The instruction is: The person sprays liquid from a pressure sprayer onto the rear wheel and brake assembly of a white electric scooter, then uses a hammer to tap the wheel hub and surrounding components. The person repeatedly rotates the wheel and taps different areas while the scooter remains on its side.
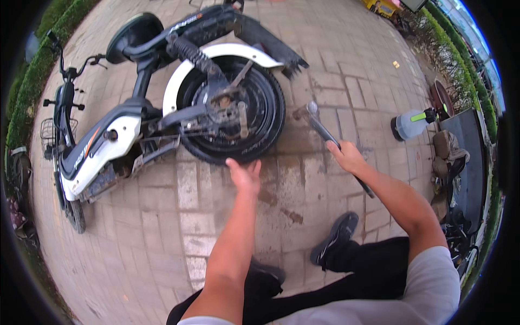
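Observation:
A white and black electric scooter (97,146) lies on its side. Its rear wheel (260,124), with a black tire and dirty hub fittings, faces up at me. My left hand (244,173) is at the tire's lower edge, fingers apart and touching the rubber; whether the fingertips curl under it I cannot tell. To the right of the wheel, my right hand (344,157) is closed round the long dark handle of a hammer (319,124), its metal head held up near the tire's right side.
Brick paving (146,244) lies underfoot. A pump spray bottle (410,124) stands at the right, near a brown basin (440,96), a grey board (466,179) and piled bundles (444,157). Hedges (460,65) line both sides. A yellow box (382,8) sits at the top. My shoes are below my hands.

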Demonstrator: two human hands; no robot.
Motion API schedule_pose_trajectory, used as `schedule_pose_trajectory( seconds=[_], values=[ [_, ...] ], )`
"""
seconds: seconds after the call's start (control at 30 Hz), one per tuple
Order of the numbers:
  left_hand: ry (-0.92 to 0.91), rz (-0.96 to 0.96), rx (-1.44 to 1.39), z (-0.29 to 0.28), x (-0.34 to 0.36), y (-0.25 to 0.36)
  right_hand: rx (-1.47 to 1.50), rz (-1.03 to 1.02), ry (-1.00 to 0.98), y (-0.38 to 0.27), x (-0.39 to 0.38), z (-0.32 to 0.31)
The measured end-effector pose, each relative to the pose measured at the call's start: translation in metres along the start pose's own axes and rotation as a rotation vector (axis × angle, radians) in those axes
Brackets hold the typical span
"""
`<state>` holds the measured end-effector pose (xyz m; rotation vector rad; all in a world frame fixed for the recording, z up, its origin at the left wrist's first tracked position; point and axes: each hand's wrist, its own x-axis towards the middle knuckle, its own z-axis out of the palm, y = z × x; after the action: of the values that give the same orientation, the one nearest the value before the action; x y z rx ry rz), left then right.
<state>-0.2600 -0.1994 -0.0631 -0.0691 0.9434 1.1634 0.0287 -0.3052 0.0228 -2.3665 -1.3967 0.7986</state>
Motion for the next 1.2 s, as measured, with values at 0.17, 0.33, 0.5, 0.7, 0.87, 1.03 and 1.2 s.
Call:
schedule_pose_trajectory(
  seconds=[0.17, 0.33, 0.5, 0.7, 0.87, 1.03, 1.2],
  values=[
    [0.0, -0.012, 0.112, -0.009, 0.0, 0.002, -0.282, -0.021, -0.032, 0.05, -0.024, -0.071],
    [-0.035, -0.012, 0.281, -0.012, -0.011, 0.012, -0.515, 0.211, -0.025, 0.144, -0.075, -0.06],
    [0.084, -0.136, 0.782, 0.001, -0.031, 0.025, -0.485, 0.209, 0.09, 0.22, -0.086, -0.011],
    [-0.473, 0.971, 1.813, 0.043, -0.049, -0.003, -0.327, -0.093, 0.254, 0.185, -0.035, 0.016],
    [-0.468, 1.057, 1.997, 0.086, -0.03, -0.031, 0.012, -0.265, 0.08, 0.093, 0.028, 0.05],
    [-0.303, 0.911, 2.004, 0.094, -0.031, -0.031, 0.104, -0.409, -0.066, 0.041, 0.044, 0.063],
    [-0.272, 0.848, 2.014, 0.082, -0.035, -0.011, 0.145, -0.451, -0.198, 0.023, 0.05, 0.066]
  ],
)
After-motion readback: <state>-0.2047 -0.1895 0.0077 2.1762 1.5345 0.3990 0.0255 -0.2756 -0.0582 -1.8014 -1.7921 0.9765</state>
